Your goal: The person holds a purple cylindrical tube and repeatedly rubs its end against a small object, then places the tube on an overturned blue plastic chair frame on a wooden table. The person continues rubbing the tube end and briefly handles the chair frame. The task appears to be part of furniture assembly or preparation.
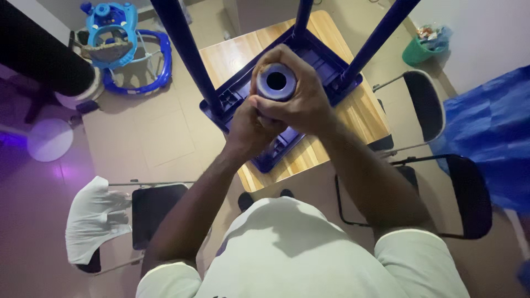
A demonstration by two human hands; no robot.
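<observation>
**Upturned blue stool, leg in hand**

Head view. Nearest: hollow blue stool leg (276,81), open end facing the camera, long axis running straight up from the seat. Right hand (301,91) wrapped closed around its top; left hand (248,124) closed on it just below. Stool (326,60) lies seat-down on a wooden table (364,110). No labels legible. Surroundings: black folding chairs (469,193), green bin (422,49), blue baby walker (118,38).

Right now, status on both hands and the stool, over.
Both hands, left hand and right hand, clamped round one stool leg. Blue stool upside down on wooden table. Nothing blocking the hands.
</observation>
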